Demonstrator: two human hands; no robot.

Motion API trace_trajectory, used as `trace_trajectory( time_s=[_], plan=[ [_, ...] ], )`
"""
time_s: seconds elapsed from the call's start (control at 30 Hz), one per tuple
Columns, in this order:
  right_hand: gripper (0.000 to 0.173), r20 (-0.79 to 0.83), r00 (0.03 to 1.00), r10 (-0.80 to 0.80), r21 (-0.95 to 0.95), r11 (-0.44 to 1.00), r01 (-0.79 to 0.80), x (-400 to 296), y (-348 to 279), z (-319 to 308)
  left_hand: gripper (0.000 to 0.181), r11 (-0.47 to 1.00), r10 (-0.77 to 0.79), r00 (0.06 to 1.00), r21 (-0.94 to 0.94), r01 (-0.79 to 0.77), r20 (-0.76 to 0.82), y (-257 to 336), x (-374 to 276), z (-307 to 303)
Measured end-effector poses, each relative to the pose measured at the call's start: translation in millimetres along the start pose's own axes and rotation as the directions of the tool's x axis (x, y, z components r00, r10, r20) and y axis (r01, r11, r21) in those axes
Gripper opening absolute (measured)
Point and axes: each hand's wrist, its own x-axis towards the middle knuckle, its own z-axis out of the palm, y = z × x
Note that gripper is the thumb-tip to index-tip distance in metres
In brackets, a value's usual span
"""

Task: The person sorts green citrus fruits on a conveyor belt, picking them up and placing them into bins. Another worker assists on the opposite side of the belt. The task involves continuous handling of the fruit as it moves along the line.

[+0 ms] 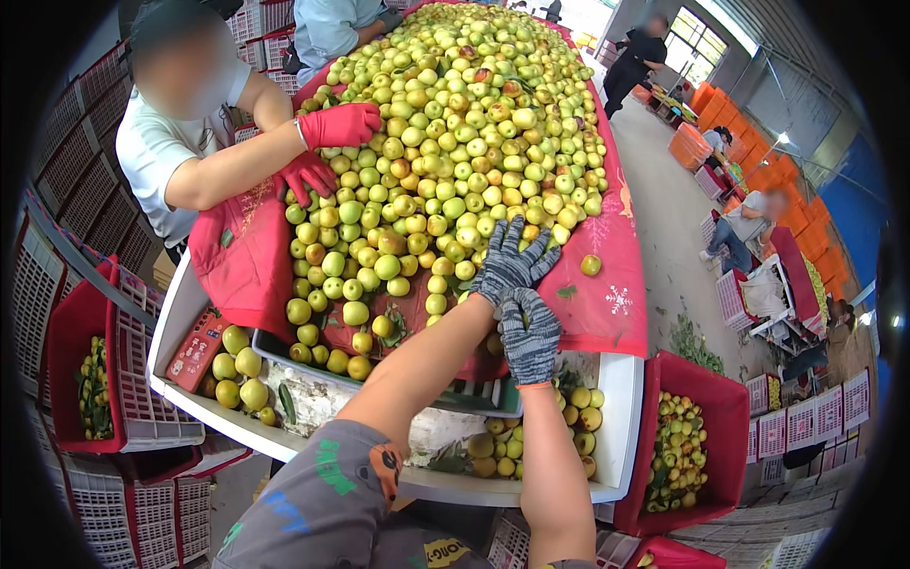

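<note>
A large heap of round yellow-green fruits (455,142), jujubes by their look, some with reddish-brown patches, covers a red cloth (604,299) on a sloping table. My left hand (513,259), in a grey-and-black knit glove, lies on the near right edge of the heap with its fingers spread. Just below it, near my left wrist, is my right hand (530,334) in a matching glove with an orange cuff. Its fingers are bent. A small yellow-green patch shows between them, but whether it is a held fruit is unclear. One loose fruit (591,264) sits on the cloth to the right.
A white trough (617,427) along the table's near end holds larger fruits and a red box (194,350). Red-lined crates (718,434) of fruit flank both sides. At the left, a person's red-gloved hand (341,126) reaches over the heap. Other people are farther off.
</note>
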Motion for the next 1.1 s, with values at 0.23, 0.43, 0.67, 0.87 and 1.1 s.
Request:
trace_trajectory(
  time_s=[0.23, 0.43, 0.67, 0.87, 1.1],
  plan=[
    [0.012, 0.038, 0.999, -0.036, 0.079, 0.996, 0.033, 1.6, 0.5, -1.6, 0.053, 0.992, 0.076, 0.989, -0.094, -0.089, -0.13, -43.3, -63.8, -10.8],
    [0.015, -0.012, 0.998, -0.061, 0.1, 0.993, 0.062, 4.1, -13.1, -2.3, 0.055, 0.996, -0.069, 0.983, -0.036, 0.076, 0.168, -68.2, -113.6, -28.8],
    [0.013, -0.197, 0.978, -0.067, 0.252, 0.961, 0.116, 4.0, -15.5, -2.9, 0.069, 0.997, -0.061, 0.928, -0.031, 0.077, 0.369, -72.3, -165.6, -64.4],
    [0.014, -0.353, 0.926, 0.136, 0.487, 0.871, 0.057, 13.0, -11.7, -42.3, 0.072, 0.98, 0.173, 0.884, -0.169, -0.108, 0.435, -74.1, -183.6, -70.2],
    [0.016, -0.52, 0.813, 0.262, 0.591, 0.798, 0.121, 25.5, -8.3, -84.1, 0.035, 0.89, 0.208, 0.976, -0.426, -0.163, 0.061, -63.4, -195.9, -80.3]
  ],
)
